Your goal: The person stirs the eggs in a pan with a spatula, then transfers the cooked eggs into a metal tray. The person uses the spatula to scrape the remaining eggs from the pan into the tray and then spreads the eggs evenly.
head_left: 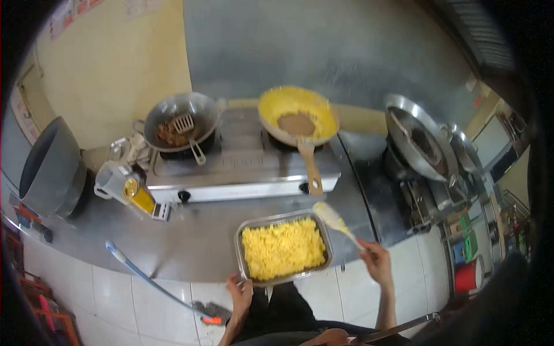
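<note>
A rectangular foil tray [277, 218] filled with yellow scrambled egg [283, 248] sits at the front edge of the steel counter. My left hand [239, 293] grips the tray's near left corner, thumb and fingers at the rim. In my right hand [376, 262] is the handle of a pale spatula [330, 218]. Its head, smeared with yellow egg, is just beyond the tray's far right corner. Behind the tray, a frying pan [265, 118] coated in yellow residue rests on the right burner, its wooden handle [311, 167] pointing toward me.
On the gas stove's [242, 161] left burner stands a wok [156, 118] with brown food and a slotted turner [184, 123]. A plastic jug [107, 180], yellow can [138, 196] and large grey pot [55, 167] are left. A big metal wok [398, 104] stands right.
</note>
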Available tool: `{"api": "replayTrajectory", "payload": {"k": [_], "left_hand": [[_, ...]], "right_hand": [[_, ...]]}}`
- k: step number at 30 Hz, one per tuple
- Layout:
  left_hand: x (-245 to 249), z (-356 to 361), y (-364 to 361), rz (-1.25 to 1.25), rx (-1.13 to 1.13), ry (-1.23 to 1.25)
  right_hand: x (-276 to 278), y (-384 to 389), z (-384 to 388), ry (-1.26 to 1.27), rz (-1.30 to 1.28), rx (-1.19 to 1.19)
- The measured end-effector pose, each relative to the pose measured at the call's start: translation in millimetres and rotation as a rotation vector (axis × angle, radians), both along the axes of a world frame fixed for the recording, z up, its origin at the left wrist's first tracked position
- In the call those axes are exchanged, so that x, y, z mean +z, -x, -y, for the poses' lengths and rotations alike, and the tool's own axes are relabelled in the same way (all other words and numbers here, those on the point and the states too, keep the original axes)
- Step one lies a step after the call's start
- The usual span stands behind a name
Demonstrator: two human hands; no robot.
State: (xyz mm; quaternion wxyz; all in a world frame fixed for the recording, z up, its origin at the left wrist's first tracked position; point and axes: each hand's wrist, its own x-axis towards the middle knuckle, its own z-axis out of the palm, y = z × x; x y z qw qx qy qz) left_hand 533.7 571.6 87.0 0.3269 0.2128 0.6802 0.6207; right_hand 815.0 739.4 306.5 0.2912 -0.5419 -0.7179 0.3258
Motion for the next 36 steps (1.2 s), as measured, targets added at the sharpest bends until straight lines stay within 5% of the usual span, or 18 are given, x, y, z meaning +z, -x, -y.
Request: {"api": "replayTrajectory", "payload": {"k": [1, 2, 4, 6, 8, 12, 14, 16, 22, 25, 27, 29, 30, 32, 34, 36], "left_hand": [[7.6, 2.1, 8.0, -0.199, 0.017, 0.117], [63.1, -6.4, 14.6, -0.056, 0.016, -0.087], [179.1, -8.3, 26.4, 0.054, -0.096, -0.364], [261.9, 0.9, 29.9, -0.079, -0.257, -0.593], [294.6, 3.8, 22.6, -0.337, -0.183, -0.765], [316.5, -5.0, 24.5, -0.33, -0.213, -0.988], [336.4, -1.1, 10.5, -0.04, -0.397, -1.031], [342.7, -11.1, -10.0, 0.051, -0.564, -1.055], [348.3, -46.6, -41.8, 0.041, -0.743, -1.074], [343.2, -44.9, -30.2, -0.044, -0.656, -1.041], [332.4, -38.5, -17.6, -0.116, -0.527, -1.01], [315.0, -30.1, -0.2, -0.167, -0.339, -0.924], [302.5, -27.6, 9.3, -0.149, -0.251, -0.862], [268.9, -29.5, 32.3, 0.069, -0.167, -0.704], [179.4, -28.9, 59.7, 0.193, -0.108, -0.395], [51.2, -22.5, 79.8, 0.373, -0.017, -0.166]], "right_hand": [[6.9, -0.4, -23.2, -0.153, -0.134, 0.041], [29.2, 14.5, -41.0, -0.183, -0.147, 0.054], [81.7, 38.3, -71.7, -0.432, 0.466, 0.205], [101.8, 44.9, -105.6, -0.343, 0.508, 0.342], [118.1, 33.6, -124.7, -0.268, 0.583, 0.49], [153.1, -7.2, -144.5, -0.215, 0.482, 0.588], [157.2, -2.2, -159.9, -0.154, 0.394, 0.573], [140.8, 20.4, -194.5, -0.375, 0.269, 0.411], [59.5, 163.1, -306.6, -0.5, 0.436, 0.095], [55.6, 191.0, -283.3, -0.645, 0.316, -0.114], [64.2, 176.2, -236.6, -0.748, 0.182, -0.05], [22.6, 158.3, -214.7, -0.146, -0.3, 0.247], [33.5, 160.6, -181.6, 0.237, -0.325, 0.324], [17.7, 189.2, -166.3, 0.419, -0.295, 0.304], [-5.9, 222.8, -177.1, 0.841, -0.948, 0.17], [-12.2, 245.8, -190.2, 0.945, -1.113, 0.056]]}}
